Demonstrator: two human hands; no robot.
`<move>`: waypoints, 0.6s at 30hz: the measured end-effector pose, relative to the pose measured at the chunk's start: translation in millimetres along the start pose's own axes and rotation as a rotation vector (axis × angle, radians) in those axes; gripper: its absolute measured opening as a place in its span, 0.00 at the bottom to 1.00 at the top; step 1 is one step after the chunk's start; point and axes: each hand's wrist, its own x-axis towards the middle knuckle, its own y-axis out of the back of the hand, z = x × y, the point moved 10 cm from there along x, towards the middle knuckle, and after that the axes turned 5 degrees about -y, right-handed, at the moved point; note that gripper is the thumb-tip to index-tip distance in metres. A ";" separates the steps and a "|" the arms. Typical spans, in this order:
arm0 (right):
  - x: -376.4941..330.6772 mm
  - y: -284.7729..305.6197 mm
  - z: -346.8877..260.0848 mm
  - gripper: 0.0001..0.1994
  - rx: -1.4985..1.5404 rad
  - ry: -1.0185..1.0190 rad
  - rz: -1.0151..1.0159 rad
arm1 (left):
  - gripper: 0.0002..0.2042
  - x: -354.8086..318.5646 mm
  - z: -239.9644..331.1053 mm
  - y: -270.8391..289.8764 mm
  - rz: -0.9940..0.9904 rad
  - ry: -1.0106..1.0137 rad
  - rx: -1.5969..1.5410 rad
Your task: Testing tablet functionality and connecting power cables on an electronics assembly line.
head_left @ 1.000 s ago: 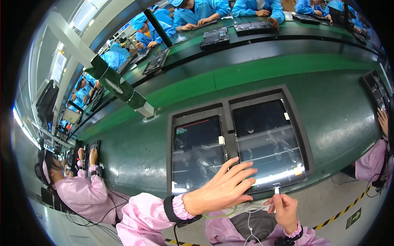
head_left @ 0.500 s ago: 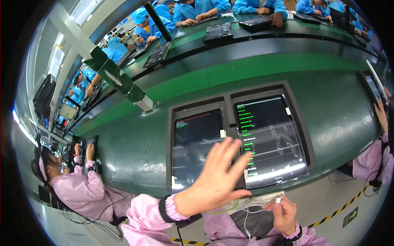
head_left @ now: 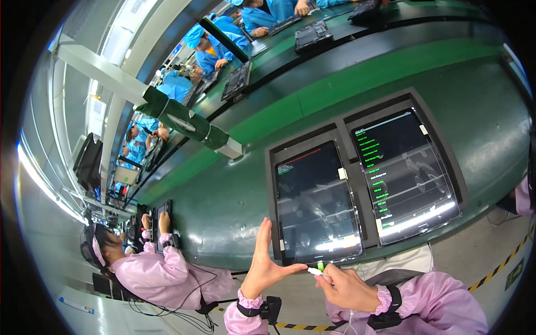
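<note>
At the frame's lower centre, a white plug (head_left: 315,272) is pinched in the right hand (head_left: 350,289); the left hand (head_left: 264,268) is spread wide beside the centre tablet (head_left: 312,204).

Plug (head_left: 314,271) partly covered, people cropped
The right fingers (head_left: 333,273) hide the plug's rear; whether the left thumb (head_left: 291,269) touches its tip cannot be told. The left fingers (head_left: 264,237) overlap, hiding one another. Below the right fingers, the cable (head_left: 351,318) is cut off by the lower edge. Beyond both, the left tablet's (head_left: 314,209) lettering is too small to read; farther up, a blue-clad worker (head_left: 261,18) is cropped.
</note>
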 end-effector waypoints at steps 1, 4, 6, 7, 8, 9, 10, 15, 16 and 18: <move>-0.8 -2.5 5.8 0.10 0.048 -0.037 -0.022 | 0.64 -1.8 -7.5 -5.0 0.001 0.048 -0.073; -9.8 -1.2 14.6 0.07 -0.095 -0.086 -0.006 | 0.65 -6.3 -9.8 -8.2 0.100 0.022 -0.223; -21.9 -17.3 3.4 0.07 -0.067 -0.014 -0.101 | 0.65 -8.4 -8.5 -11.3 0.134 0.001 -0.226; -28.0 -24.6 -2.9 0.06 -0.057 0.018 -0.138 | 0.66 -9.5 -6.8 -11.7 0.152 -0.018 -0.219; -38.3 -43.5 0.2 0.04 -0.127 -0.039 -0.311 | 0.65 -9.7 -6.9 -11.8 0.164 -0.021 -0.220; -40.9 -34.6 -9.5 0.05 -0.075 0.026 -0.241 | 0.65 -10.0 -6.0 -11.5 0.171 -0.029 -0.213; -44.1 -28.5 -12.4 0.05 -0.058 0.034 -0.228 | 0.65 -9.9 -5.3 -10.0 0.182 -0.032 -0.205; -63.9 70.2 -7.8 0.12 -0.121 -0.064 0.099 | 0.63 4.0 16.2 -8.3 0.065 -0.061 0.005; -71.8 95.4 -13.7 0.14 -0.144 -0.022 0.209 | 0.62 10.7 27.1 -5.9 0.060 -0.096 0.048; -89.8 137.5 -11.7 0.20 -0.134 -0.080 0.434 | 0.58 30.4 49.9 -2.0 0.081 -0.164 0.046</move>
